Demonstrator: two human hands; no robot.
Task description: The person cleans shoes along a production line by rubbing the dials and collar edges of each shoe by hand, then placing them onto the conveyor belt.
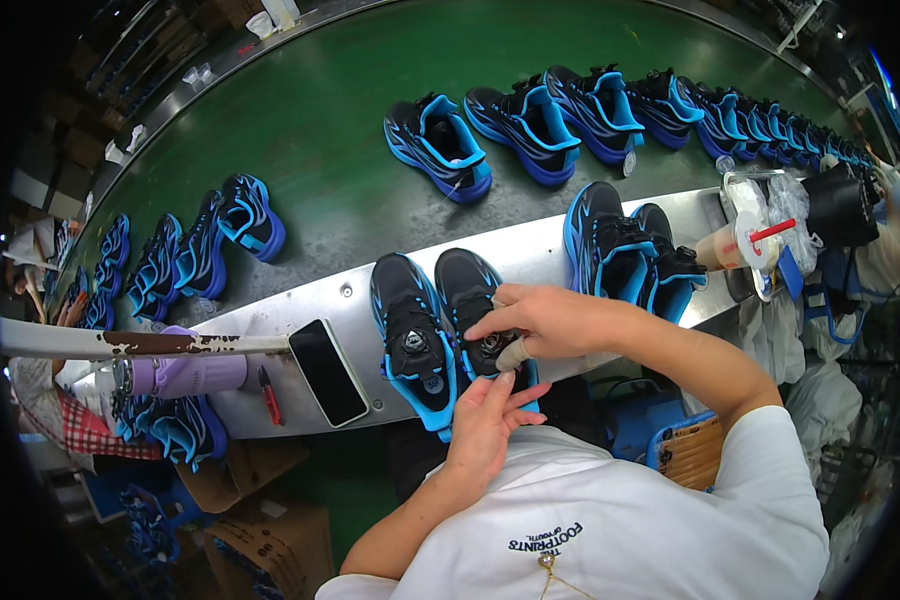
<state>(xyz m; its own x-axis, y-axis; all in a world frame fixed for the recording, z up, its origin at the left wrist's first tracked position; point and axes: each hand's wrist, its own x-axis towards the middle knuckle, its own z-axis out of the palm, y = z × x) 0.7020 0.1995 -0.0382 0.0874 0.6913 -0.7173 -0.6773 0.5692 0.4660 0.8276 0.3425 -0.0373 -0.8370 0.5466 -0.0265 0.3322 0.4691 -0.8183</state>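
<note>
Both hands work on one black-and-blue shoe (470,300) lying at the near edge of the metal bench (530,255). The right hand (535,320) curls over its top, fingers pinching at the dial. The left hand (485,425), fingers loosely spread, touches the shoe's near end.

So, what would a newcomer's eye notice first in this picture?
Probably the pair of black and blue shoes on the metal ledge at the centre, with the right hand on the nearer shoe's dial and the left hand at its heel. Next, the long curved row of matching shoes on the green belt behind.
</note>
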